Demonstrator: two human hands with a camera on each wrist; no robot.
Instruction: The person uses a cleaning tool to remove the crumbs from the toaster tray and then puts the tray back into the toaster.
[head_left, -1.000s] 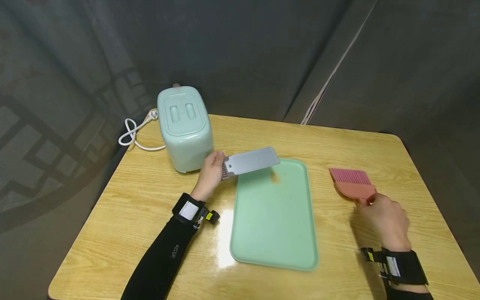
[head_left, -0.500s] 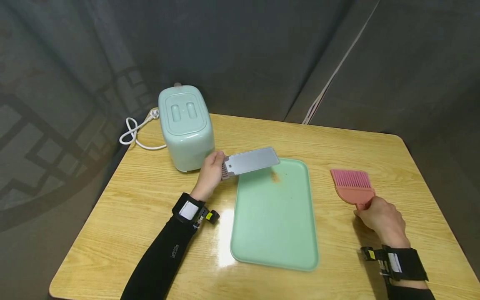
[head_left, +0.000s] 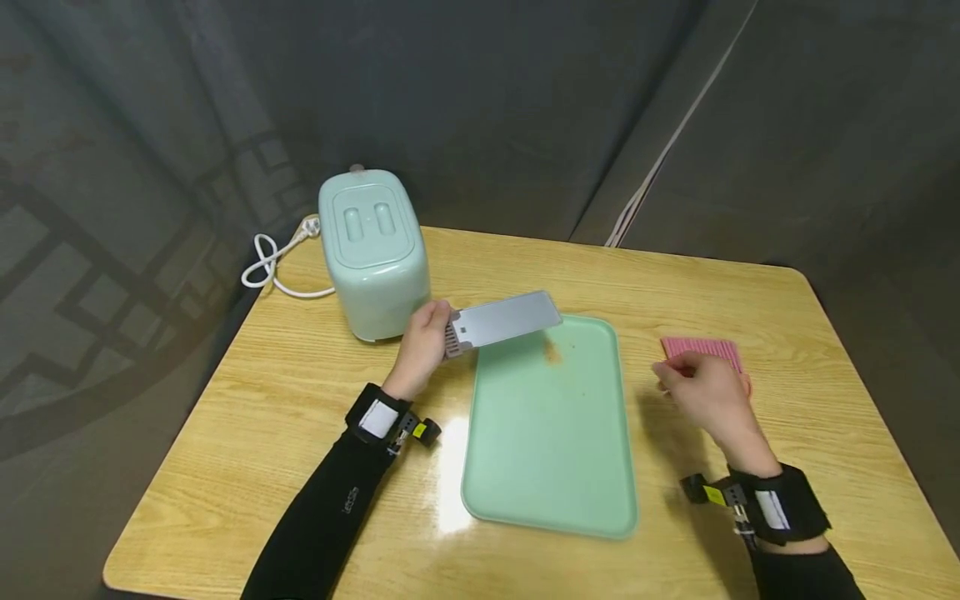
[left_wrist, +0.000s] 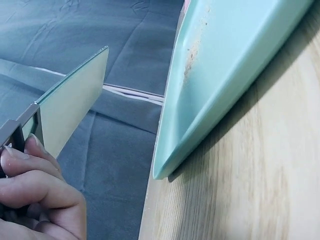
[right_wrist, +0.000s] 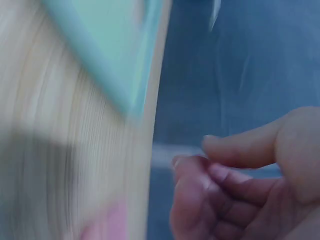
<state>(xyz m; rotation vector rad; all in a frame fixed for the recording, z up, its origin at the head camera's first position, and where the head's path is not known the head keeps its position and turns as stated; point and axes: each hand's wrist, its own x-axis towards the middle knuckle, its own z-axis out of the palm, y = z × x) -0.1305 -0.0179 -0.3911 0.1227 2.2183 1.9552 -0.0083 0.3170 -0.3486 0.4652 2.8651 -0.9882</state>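
Note:
My left hand grips a flat silver crumb tray by its grey slotted end. The plate slants over the far left corner of a mint-green serving tray; a small patch of brown crumbs lies on that tray. The left wrist view shows curled fingers at the grey end. My right hand hovers right of the serving tray, over a pink brush, and hides most of the brush's body and handle. In the right wrist view its fingers curl loosely with nothing between them.
A mint-green toaster with a lid on top stands at the back left of the wooden table. Its white cord and plug lie beside it. A dark cloth hangs behind the table's far edge.
My right hand has let go of the pink brush, which stays on the table, and has moved forward and left over it. My left hand holds the crumb tray nearly still.

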